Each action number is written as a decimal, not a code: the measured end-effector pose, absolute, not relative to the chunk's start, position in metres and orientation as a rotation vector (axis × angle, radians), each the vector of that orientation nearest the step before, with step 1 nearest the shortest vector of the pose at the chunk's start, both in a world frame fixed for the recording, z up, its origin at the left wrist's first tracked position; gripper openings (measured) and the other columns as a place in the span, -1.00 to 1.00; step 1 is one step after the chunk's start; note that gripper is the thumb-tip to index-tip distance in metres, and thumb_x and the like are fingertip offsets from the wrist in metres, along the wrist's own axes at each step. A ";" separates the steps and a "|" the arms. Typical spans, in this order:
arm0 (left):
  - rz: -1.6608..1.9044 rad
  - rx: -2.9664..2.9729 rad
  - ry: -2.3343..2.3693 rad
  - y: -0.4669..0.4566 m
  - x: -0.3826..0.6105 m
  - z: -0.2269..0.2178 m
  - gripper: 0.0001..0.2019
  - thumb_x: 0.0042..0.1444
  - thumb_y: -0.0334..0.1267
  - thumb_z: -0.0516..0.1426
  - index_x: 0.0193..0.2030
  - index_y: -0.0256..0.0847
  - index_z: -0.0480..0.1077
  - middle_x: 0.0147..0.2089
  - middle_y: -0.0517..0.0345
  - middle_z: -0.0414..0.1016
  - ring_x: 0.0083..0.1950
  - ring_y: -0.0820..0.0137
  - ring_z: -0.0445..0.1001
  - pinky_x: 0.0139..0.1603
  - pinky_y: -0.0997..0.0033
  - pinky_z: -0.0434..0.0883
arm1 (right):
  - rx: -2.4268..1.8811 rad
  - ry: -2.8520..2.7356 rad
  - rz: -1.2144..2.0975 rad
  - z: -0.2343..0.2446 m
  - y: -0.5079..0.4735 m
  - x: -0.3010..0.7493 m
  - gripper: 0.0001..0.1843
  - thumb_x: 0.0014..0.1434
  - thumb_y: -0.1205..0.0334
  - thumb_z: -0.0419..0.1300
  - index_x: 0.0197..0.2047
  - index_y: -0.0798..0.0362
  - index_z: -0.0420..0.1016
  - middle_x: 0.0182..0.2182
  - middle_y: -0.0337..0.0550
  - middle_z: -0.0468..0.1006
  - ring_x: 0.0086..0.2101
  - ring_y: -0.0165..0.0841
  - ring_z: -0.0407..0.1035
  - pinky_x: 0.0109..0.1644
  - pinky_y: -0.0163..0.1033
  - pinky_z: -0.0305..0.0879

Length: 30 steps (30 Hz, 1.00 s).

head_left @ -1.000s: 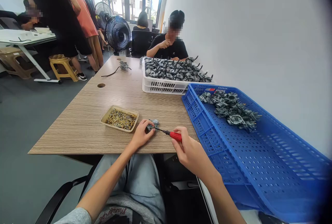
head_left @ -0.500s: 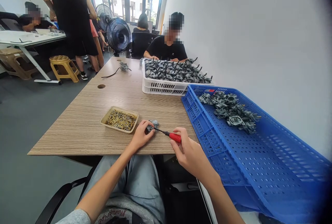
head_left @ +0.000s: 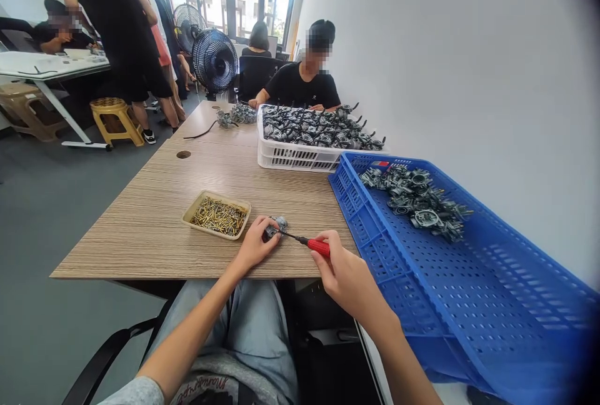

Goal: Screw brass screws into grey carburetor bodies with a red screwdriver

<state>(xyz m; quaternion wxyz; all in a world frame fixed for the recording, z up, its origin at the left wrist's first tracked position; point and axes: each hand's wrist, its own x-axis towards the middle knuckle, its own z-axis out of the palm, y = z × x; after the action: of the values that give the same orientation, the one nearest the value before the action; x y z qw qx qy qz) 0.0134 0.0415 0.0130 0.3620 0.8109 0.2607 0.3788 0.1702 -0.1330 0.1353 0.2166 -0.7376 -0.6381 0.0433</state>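
The site is a small-parts assembly workshop in an office-style room. Indicators: a red-handled screwdriver point(head_left: 317, 246) in the right hand point(head_left: 345, 272); a metal part point(head_left: 282, 222) in the left hand point(head_left: 255, 244); a tray point(head_left: 189, 212) of brass-coloured pieces point(head_left: 218, 215) to the left of the left hand; a blue crate point(head_left: 469, 292) of metal units point(head_left: 424, 202) to the right of the right hand. Beyond both hands: a loaded white crate point(head_left: 265, 155), a seated co-worker point(head_left: 304, 89), a black fan point(head_left: 215, 61), an office chair point(head_left: 253, 75).

Head-worn view, facing forward and down, table point(head_left: 140, 224) near
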 end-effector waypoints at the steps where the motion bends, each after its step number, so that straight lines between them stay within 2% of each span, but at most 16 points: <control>1: 0.971 2.087 0.674 0.042 0.013 0.013 -0.89 0.23 -0.29 0.16 -0.10 -0.15 0.42 -0.11 0.11 0.41 -0.08 0.31 0.40 -0.01 0.30 0.37 | -2.104 -1.758 0.069 0.134 -0.132 0.170 -0.84 0.43 0.12 -0.02 -0.01 -0.01 0.23 -0.37 -0.19 0.62 -0.40 -0.21 0.55 -0.40 -0.28 0.12; 5: 0.977 2.085 0.676 0.041 0.014 0.014 -0.88 0.24 -0.28 0.16 -0.09 -0.15 0.42 -0.10 0.11 0.40 -0.08 0.31 0.40 -0.03 0.31 0.37 | -2.335 -1.674 -0.124 0.129 -0.129 0.173 -0.69 0.43 -0.05 -0.04 -0.11 0.02 0.28 -0.56 -0.18 0.55 -0.53 -0.17 0.50 -0.48 -0.26 -0.04; 7: 0.981 2.091 0.677 0.041 0.013 0.014 -0.88 0.23 -0.28 0.16 -0.09 -0.15 0.42 -0.10 0.11 0.40 -0.08 0.30 0.40 -0.02 0.30 0.37 | -2.295 -1.679 -0.068 0.130 -0.128 0.175 -0.71 0.43 -0.04 -0.03 -0.07 0.02 0.28 -0.52 -0.17 0.57 -0.50 -0.18 0.52 -0.47 -0.27 0.00; 10: 0.979 2.096 0.678 0.041 0.013 0.013 -0.88 0.23 -0.29 0.16 -0.09 -0.15 0.43 -0.10 0.11 0.41 -0.06 0.30 0.41 -0.01 0.30 0.37 | -2.104 -1.726 0.104 0.133 -0.130 0.175 -0.76 0.42 0.09 0.01 0.07 0.00 0.21 -0.36 -0.18 0.63 -0.38 -0.21 0.56 -0.39 -0.28 0.14; 12: 0.981 2.094 0.677 0.042 0.013 0.013 -0.88 0.23 -0.29 0.16 -0.09 -0.15 0.42 -0.10 0.11 0.41 -0.05 0.30 0.41 0.02 0.30 0.37 | -2.072 -1.749 0.102 0.133 -0.130 0.173 -0.80 0.42 0.13 0.00 0.05 -0.01 0.20 -0.32 -0.18 0.64 -0.36 -0.22 0.56 -0.38 -0.29 0.14; 14: 0.985 2.094 0.671 0.042 0.013 0.013 -0.87 0.23 -0.30 0.16 -0.09 -0.14 0.42 -0.09 0.10 0.42 -0.02 0.29 0.41 0.05 0.29 0.36 | -2.163 -1.739 -0.008 0.132 -0.130 0.171 -0.82 0.43 0.08 -0.01 -0.05 0.00 0.24 -0.41 -0.18 0.62 -0.44 -0.21 0.54 -0.43 -0.28 0.06; 17: 0.987 2.093 0.661 0.042 0.013 0.014 -0.87 0.22 -0.31 0.16 -0.09 -0.14 0.42 -0.08 0.11 0.42 -0.01 0.29 0.41 0.07 0.29 0.34 | -2.305 -1.687 -0.143 0.129 -0.128 0.169 -0.68 0.42 -0.07 -0.02 -0.14 0.01 0.28 -0.57 -0.20 0.54 -0.55 -0.20 0.48 -0.48 -0.27 -0.07; 19: 0.987 2.089 0.659 0.042 0.013 0.014 -0.87 0.23 -0.31 0.16 -0.09 -0.14 0.42 -0.09 0.11 0.42 -0.01 0.30 0.41 0.07 0.29 0.34 | -2.271 -1.688 -0.097 0.130 -0.128 0.168 -0.69 0.42 -0.07 0.00 -0.12 0.01 0.28 -0.55 -0.22 0.54 -0.54 -0.22 0.48 -0.47 -0.28 -0.03; 24: 0.974 2.092 0.677 0.041 0.013 0.015 -0.88 0.23 -0.30 0.16 -0.09 -0.14 0.42 -0.09 0.10 0.42 -0.02 0.29 0.41 0.06 0.28 0.35 | -2.025 -1.727 0.173 0.135 -0.131 0.168 -0.81 0.40 0.10 0.03 0.01 -0.02 0.22 -0.34 -0.21 0.62 -0.40 -0.27 0.53 -0.36 -0.30 0.16; 30: 0.990 2.075 0.652 0.041 0.014 0.016 -0.90 0.25 -0.29 0.15 -0.10 -0.14 0.42 -0.10 0.10 0.42 -0.01 0.29 0.41 0.06 0.28 0.34 | -2.177 -1.587 0.047 0.130 -0.126 0.174 -0.74 0.41 -0.04 -0.01 -0.12 -0.03 0.28 -0.50 -0.25 0.55 -0.51 -0.24 0.45 -0.42 -0.28 0.02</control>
<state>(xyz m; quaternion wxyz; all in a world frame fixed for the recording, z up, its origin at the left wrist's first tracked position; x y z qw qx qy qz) 0.0135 0.0413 0.0160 0.3670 0.8078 0.2536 0.3853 0.1743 -0.1259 0.1299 0.2217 -0.7879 -0.5743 0.0171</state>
